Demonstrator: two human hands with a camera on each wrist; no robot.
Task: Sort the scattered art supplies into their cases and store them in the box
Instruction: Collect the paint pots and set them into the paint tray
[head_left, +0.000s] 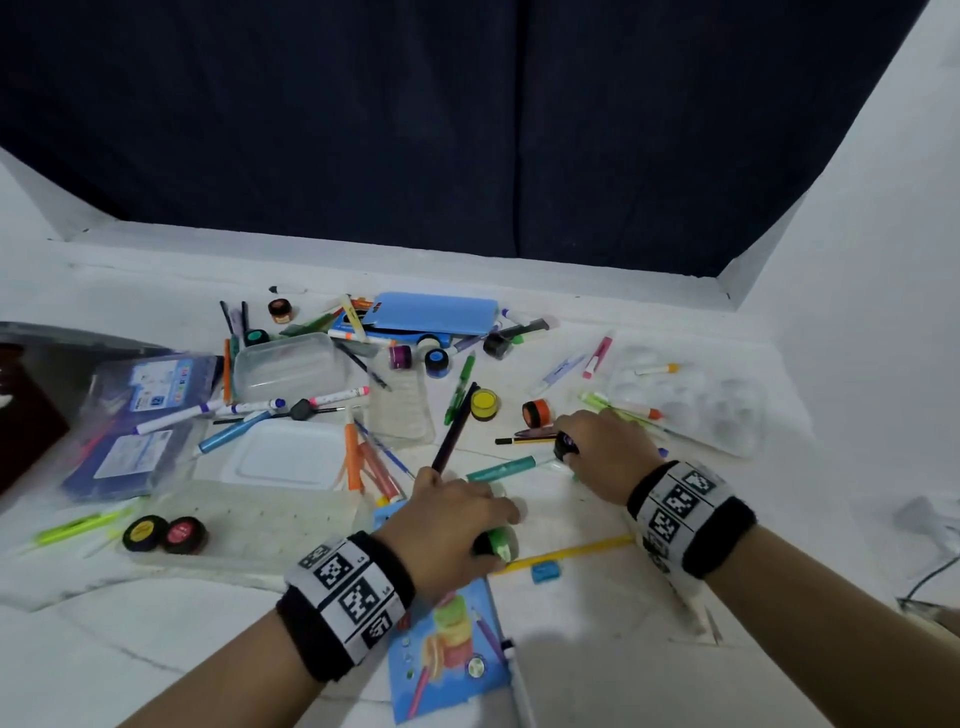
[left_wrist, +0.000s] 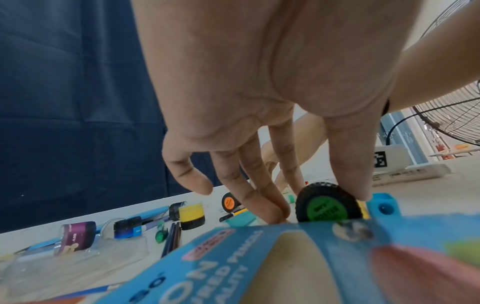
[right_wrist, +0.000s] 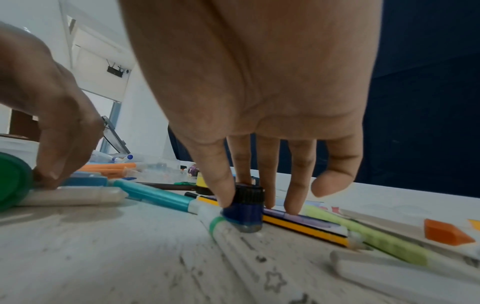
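My left hand (head_left: 470, 525) pinches a green-lidded paint jar (head_left: 496, 543) lying on its side at the top of the blue coloured-pencil box (head_left: 447, 654). In the left wrist view the thumb (left_wrist: 361, 193) sits on the green-lidded jar's (left_wrist: 328, 207) right rim and the fingers (left_wrist: 272, 214) on its left. My right hand (head_left: 569, 452) grips a small dark blue paint jar (head_left: 565, 446) with a black cap. In the right wrist view that dark blue jar (right_wrist: 244, 207) stands between the thumb (right_wrist: 223, 195) and the fingers, over a teal marker (right_wrist: 161, 195) and a yellow-black pencil (right_wrist: 306, 230).
Markers, pencils and paint jars lie scattered around. A clear tub (head_left: 288, 366) and its lid (head_left: 288, 454) sit left of centre, a blue case (head_left: 434, 314) at the back, a white palette (head_left: 685, 400) at right. Yellow (head_left: 484, 404) and orange (head_left: 536, 413) jars stand between.
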